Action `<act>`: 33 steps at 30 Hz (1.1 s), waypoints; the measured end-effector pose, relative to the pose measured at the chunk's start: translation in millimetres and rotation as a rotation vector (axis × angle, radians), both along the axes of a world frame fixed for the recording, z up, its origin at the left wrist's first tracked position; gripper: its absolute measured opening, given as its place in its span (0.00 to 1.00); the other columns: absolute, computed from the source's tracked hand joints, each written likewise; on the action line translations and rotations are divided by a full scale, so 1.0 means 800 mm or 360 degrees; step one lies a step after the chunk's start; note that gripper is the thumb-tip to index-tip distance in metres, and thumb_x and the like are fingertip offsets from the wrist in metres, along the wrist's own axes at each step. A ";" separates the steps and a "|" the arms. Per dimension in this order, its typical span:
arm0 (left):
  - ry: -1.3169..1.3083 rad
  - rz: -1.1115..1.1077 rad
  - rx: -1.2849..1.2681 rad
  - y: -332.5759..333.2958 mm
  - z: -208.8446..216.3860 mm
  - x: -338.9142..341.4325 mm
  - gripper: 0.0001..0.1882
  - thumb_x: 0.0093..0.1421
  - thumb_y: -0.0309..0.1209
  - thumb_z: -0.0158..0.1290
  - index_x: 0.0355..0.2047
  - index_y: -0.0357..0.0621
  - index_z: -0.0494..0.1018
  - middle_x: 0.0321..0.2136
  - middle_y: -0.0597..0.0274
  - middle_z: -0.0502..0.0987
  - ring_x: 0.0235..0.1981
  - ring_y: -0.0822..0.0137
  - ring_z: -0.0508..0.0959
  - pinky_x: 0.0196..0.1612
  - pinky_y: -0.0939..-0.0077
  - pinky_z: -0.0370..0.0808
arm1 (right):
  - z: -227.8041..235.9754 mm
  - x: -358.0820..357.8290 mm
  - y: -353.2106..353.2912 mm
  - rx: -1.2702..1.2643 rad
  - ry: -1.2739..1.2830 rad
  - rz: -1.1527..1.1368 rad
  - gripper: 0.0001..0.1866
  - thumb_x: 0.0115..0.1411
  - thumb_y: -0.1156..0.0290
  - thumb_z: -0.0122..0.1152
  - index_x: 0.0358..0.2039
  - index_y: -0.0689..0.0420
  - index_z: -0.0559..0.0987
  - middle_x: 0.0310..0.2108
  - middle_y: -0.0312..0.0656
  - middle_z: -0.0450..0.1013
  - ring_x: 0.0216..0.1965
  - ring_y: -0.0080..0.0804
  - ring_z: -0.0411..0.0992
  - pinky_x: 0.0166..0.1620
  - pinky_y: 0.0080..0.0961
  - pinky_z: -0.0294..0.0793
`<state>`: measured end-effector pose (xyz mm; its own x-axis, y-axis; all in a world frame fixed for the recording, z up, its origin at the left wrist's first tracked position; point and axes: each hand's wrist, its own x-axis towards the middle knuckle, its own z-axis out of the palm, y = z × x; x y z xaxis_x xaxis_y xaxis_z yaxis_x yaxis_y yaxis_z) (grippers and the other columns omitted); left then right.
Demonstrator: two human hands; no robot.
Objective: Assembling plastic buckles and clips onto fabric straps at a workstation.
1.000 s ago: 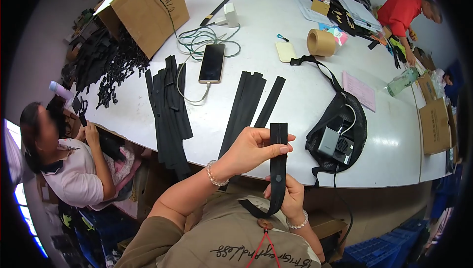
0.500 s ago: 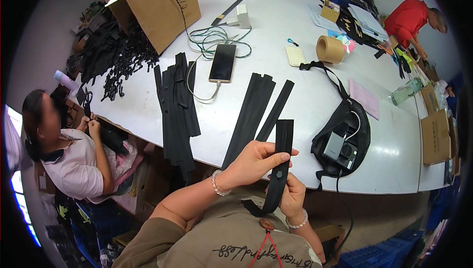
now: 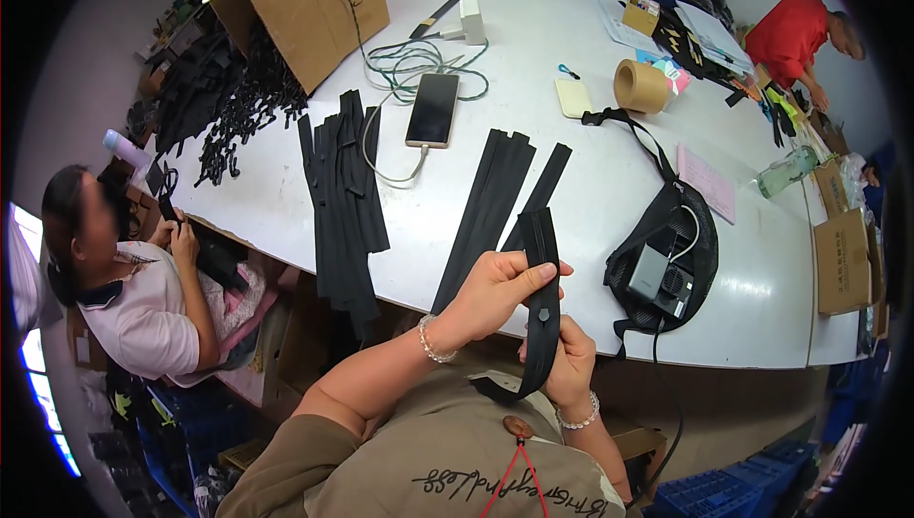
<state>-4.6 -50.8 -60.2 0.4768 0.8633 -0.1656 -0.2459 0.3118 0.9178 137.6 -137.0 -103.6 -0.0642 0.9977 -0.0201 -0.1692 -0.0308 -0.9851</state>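
Basically pinching a black strip [image 3: 544, 332] near its top in the left fingers [image 3: 539, 273], gripping it lower down with the right fingers [image 3: 571, 347], kinda dangling its curled tail below both, just by the desk [image 3: 762, 299] with more loose strips [image 3: 484, 213] beyond those fingers.

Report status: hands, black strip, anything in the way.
Left hand pinches black strip near upper end. Right hand holds it lower down. Nothing seen in the way; loose strips beyond, on table.
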 end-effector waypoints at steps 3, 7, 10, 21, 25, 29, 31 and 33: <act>-0.0071 0.0077 -0.0060 0.001 -0.001 -0.002 0.14 0.63 0.35 0.47 0.40 0.39 0.75 0.25 0.65 0.77 0.25 0.80 0.75 0.28 0.87 0.73 | 0.001 -0.002 0.002 0.0064 -0.0009 0.0000 0.09 0.64 0.73 0.45 0.34 0.65 0.72 0.21 0.38 0.70 0.21 0.22 0.70 0.27 0.17 0.71; -0.0132 0.0207 -0.0150 0.003 -0.011 -0.005 0.14 0.64 0.36 0.47 0.39 0.39 0.75 0.24 0.67 0.76 0.21 0.82 0.73 0.23 0.89 0.70 | 0.004 -0.002 0.000 0.0179 -0.0163 0.0083 0.09 0.64 0.75 0.44 0.34 0.64 0.73 0.23 0.38 0.72 0.22 0.20 0.69 0.28 0.16 0.70; -0.0116 0.0393 -0.0169 0.006 -0.015 -0.011 0.13 0.64 0.36 0.46 0.38 0.39 0.75 0.23 0.68 0.75 0.18 0.82 0.71 0.18 0.91 0.67 | 0.015 -0.004 -0.002 0.0192 -0.0262 0.0192 0.09 0.64 0.76 0.44 0.35 0.64 0.73 0.24 0.37 0.72 0.24 0.18 0.69 0.28 0.14 0.69; 0.0350 0.0804 0.0240 0.053 0.048 -0.172 0.13 0.63 0.38 0.48 0.38 0.42 0.75 0.19 0.69 0.75 0.15 0.84 0.69 0.15 0.92 0.61 | 0.019 -0.023 0.010 0.0012 -0.0382 0.0309 0.17 0.57 0.79 0.53 0.48 0.62 0.72 0.30 0.40 0.74 0.31 0.23 0.73 0.37 0.18 0.72; 0.0349 0.0947 0.0233 0.137 0.026 -0.240 0.13 0.63 0.37 0.48 0.39 0.40 0.74 0.19 0.68 0.74 0.15 0.82 0.71 0.16 0.91 0.65 | -0.003 -0.012 0.009 -0.0070 -0.0454 0.0234 0.15 0.57 0.78 0.54 0.45 0.62 0.74 0.29 0.39 0.74 0.29 0.22 0.72 0.35 0.18 0.72; 0.0858 0.1194 0.0279 0.182 -0.052 -0.294 0.17 0.61 0.37 0.51 0.43 0.36 0.72 0.26 0.65 0.76 0.23 0.79 0.74 0.24 0.87 0.69 | -0.014 -0.012 0.008 -0.0084 -0.0411 0.0225 0.13 0.56 0.78 0.54 0.43 0.63 0.75 0.28 0.39 0.74 0.28 0.21 0.72 0.34 0.17 0.72; 0.1135 0.1474 0.0559 0.186 -0.079 -0.304 0.19 0.59 0.36 0.53 0.45 0.34 0.71 0.33 0.61 0.75 0.32 0.74 0.74 0.34 0.82 0.71 | -0.026 -0.008 0.007 -0.0159 -0.0503 0.0127 0.11 0.58 0.79 0.53 0.41 0.64 0.75 0.27 0.37 0.74 0.29 0.19 0.71 0.33 0.15 0.71; 0.1224 0.1668 0.0901 0.174 -0.095 -0.291 0.18 0.58 0.33 0.54 0.47 0.37 0.71 0.38 0.58 0.74 0.38 0.69 0.73 0.42 0.78 0.70 | -0.040 0.002 0.002 -0.0173 -0.0499 -0.0030 0.09 0.58 0.79 0.52 0.40 0.66 0.75 0.27 0.38 0.73 0.27 0.19 0.70 0.32 0.15 0.70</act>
<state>-237.4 88.2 -136.2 -0.4651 0.7917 0.3960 0.4803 -0.1501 0.8642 139.2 -135.1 -135.8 -0.0193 0.9896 -0.1426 0.1399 -0.1385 -0.9804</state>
